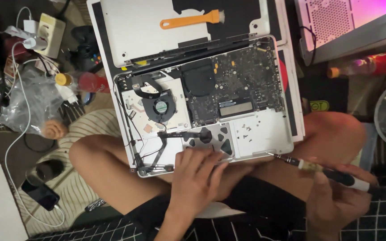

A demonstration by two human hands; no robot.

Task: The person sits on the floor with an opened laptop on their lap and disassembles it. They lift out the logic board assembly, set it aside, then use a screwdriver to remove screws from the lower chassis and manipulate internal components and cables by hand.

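Right hand [336,201] grasps a screwdriver [327,172], its tip at the near right corner of the opened laptop [264,134] resting on the person's lap. Left hand [195,176], fingers spread and holding nothing, presses on the laptop's near edge. 1 fan [158,107] shows inside; an orange brush [193,19] lies on the removed cover [144,31] beyond.

Dim, warm indoor light falls from above onto the opened laptop [202,102], whose pale metal is the brightest, mildly glaring area. A pink-magenta glow spills from the perforated case [336,18] at upper right, tinting nearby surfaces. Left and lower margins sink into shadow. The right hand [336,201] and screwdriver [322,169] are softened by blur; overall detail is slightly smeared and grainy.
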